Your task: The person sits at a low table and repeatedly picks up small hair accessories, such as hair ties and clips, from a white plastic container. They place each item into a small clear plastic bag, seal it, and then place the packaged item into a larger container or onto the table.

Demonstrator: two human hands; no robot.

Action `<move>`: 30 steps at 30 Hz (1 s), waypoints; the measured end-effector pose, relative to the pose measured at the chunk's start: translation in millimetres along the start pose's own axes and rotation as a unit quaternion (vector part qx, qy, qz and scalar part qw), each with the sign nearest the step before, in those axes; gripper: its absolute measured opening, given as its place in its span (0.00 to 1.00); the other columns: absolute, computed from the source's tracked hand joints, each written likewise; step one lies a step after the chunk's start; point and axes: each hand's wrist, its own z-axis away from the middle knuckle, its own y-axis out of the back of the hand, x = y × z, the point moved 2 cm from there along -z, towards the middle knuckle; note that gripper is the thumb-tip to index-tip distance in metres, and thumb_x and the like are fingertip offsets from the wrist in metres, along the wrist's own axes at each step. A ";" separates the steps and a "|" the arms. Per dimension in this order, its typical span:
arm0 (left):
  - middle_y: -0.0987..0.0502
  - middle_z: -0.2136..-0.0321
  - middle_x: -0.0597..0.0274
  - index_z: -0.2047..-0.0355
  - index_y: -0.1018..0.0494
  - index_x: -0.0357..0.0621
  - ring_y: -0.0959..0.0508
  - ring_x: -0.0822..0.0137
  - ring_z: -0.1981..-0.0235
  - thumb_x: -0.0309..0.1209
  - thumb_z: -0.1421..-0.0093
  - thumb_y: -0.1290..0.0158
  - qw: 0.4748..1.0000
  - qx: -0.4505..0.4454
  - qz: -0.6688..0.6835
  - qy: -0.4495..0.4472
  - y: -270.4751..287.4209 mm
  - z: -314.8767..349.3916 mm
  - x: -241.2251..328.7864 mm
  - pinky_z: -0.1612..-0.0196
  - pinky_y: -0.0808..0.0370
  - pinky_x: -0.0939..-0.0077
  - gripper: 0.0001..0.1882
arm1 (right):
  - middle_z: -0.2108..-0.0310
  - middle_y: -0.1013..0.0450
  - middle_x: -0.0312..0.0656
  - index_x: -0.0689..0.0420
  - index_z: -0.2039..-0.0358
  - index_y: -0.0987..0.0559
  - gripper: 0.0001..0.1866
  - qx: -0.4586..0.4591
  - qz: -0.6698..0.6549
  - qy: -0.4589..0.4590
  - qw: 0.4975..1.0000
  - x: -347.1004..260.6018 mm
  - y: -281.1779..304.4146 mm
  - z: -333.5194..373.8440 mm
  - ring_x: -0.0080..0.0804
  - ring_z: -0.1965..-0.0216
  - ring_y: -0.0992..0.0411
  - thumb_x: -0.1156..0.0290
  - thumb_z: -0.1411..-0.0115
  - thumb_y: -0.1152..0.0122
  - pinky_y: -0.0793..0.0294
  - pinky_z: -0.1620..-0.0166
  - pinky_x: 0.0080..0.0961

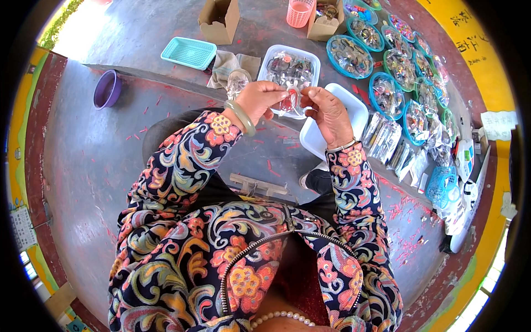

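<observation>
Held up between my two hands is a small clear plastic bag (289, 103) with something red inside. My left hand (255, 100) pinches its left side between thumb and fingers. On the other side, the thumb and fingers of my right hand (331, 115) are closed at the bag's upper right edge. Just beyond it stands a white tray (316, 62) heaped with small clear-bagged dark items. A white basin (306, 139) lies partly behind my right hand. Another clear bag (238, 81) rests on a greyish cloth (251, 64), beside my left hand.
Several blue and green baskets (350, 57) of bagged items stand at the right, with bagged bundles (381, 137) nearer. A turquoise basket (188, 52), purple basin (107, 89), cardboard box (219, 22) and pink basket (300, 13) sit farther off. Red scraps (406, 207) litter the floor.
</observation>
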 end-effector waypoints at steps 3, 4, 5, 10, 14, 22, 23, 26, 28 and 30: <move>0.26 0.75 0.66 0.66 0.28 0.37 0.30 0.81 0.80 0.31 0.43 0.52 1.000 -0.005 0.025 -0.004 -4.4 2.7 2.2 0.82 0.35 0.89 0.10 | 0.75 0.29 0.30 0.57 0.69 0.25 0.07 -0.003 0.013 0.001 1.000 -0.6 -0.6 -1.9 0.16 0.71 0.32 0.68 0.48 0.42 0.36 0.71 0.12; 0.26 0.74 0.66 0.66 0.29 0.37 0.29 0.80 0.78 0.31 0.43 0.52 0.999 -0.013 0.029 0.001 -4.8 3.8 2.1 0.81 0.33 0.88 0.10 | 0.74 0.29 0.30 0.57 0.69 0.25 0.07 -0.001 0.013 0.004 1.000 -1.1 -3.5 -1.6 0.16 0.72 0.33 0.69 0.48 0.42 0.36 0.71 0.12; 0.26 0.74 0.66 0.65 0.29 0.37 0.29 0.80 0.76 0.30 0.43 0.52 0.999 -0.021 0.034 0.006 -5.1 5.0 1.9 0.80 0.32 0.88 0.09 | 0.74 0.29 0.30 0.57 0.68 0.25 0.07 0.002 0.012 0.006 1.000 -1.2 -5.3 -1.6 0.16 0.72 0.33 0.71 0.48 0.42 0.36 0.71 0.11; 0.27 0.70 0.64 0.64 0.30 0.36 0.26 0.76 0.71 0.29 0.42 0.54 0.995 -0.072 0.071 0.014 -6.9 3.2 -3.1 0.71 0.26 0.82 0.09 | 0.74 0.28 0.32 0.59 0.68 0.25 0.06 -0.019 0.007 -0.024 1.000 5.9 0.8 -1.9 0.16 0.75 0.33 0.75 0.49 0.43 0.36 0.73 0.11; 0.27 0.69 0.62 0.64 0.31 0.35 0.26 0.74 0.69 0.28 0.41 0.55 0.995 -0.081 0.065 0.011 -8.3 3.0 -3.7 0.65 0.25 0.80 0.09 | 0.74 0.27 0.34 0.61 0.69 0.25 0.07 -0.016 0.023 -0.010 1.000 6.6 2.0 -2.3 0.16 0.76 0.32 0.76 0.50 0.43 0.36 0.73 0.11; 0.27 0.69 0.62 0.64 0.31 0.35 0.25 0.73 0.68 0.29 0.41 0.54 0.994 -0.086 0.060 0.009 -9.8 5.3 -3.5 0.64 0.26 0.81 0.09 | 0.75 0.27 0.34 0.61 0.70 0.24 0.06 -0.036 0.018 0.002 0.999 6.6 0.7 -2.6 0.17 0.76 0.32 0.77 0.51 0.42 0.36 0.73 0.12; 0.27 0.69 0.62 0.64 0.31 0.35 0.25 0.73 0.68 0.29 0.42 0.53 0.994 -0.078 0.069 0.020 -11.4 6.2 -1.1 0.64 0.26 0.81 0.09 | 0.75 0.27 0.34 0.60 0.71 0.24 0.06 -0.039 0.024 0.008 0.999 6.7 1.2 -2.4 0.17 0.76 0.32 0.76 0.51 0.42 0.36 0.73 0.12; 0.27 0.68 0.62 0.64 0.31 0.36 0.25 0.73 0.68 0.29 0.42 0.53 0.994 -0.068 0.078 0.031 -11.4 5.0 -1.8 0.64 0.26 0.81 0.09 | 0.76 0.27 0.34 0.60 0.71 0.24 0.06 -0.014 0.048 0.026 0.998 8.3 -0.2 -1.9 0.17 0.75 0.32 0.76 0.52 0.41 0.36 0.72 0.13; 0.27 0.68 0.62 0.64 0.30 0.36 0.25 0.73 0.68 0.29 0.42 0.53 0.994 -0.070 0.075 0.026 -10.1 3.6 -4.0 0.64 0.26 0.81 0.09 | 0.76 0.27 0.33 0.60 0.71 0.24 0.06 -0.013 0.050 0.027 0.998 8.5 -1.4 -1.5 0.16 0.75 0.32 0.74 0.51 0.41 0.37 0.72 0.12; 0.27 0.68 0.61 0.64 0.30 0.36 0.25 0.72 0.68 0.29 0.42 0.53 0.995 -0.076 0.070 0.017 -8.6 2.6 -5.7 0.64 0.26 0.81 0.09 | 0.76 0.28 0.32 0.59 0.72 0.24 0.06 -0.011 0.052 0.021 0.998 7.8 -3.3 -1.0 0.16 0.75 0.33 0.73 0.50 0.41 0.37 0.72 0.12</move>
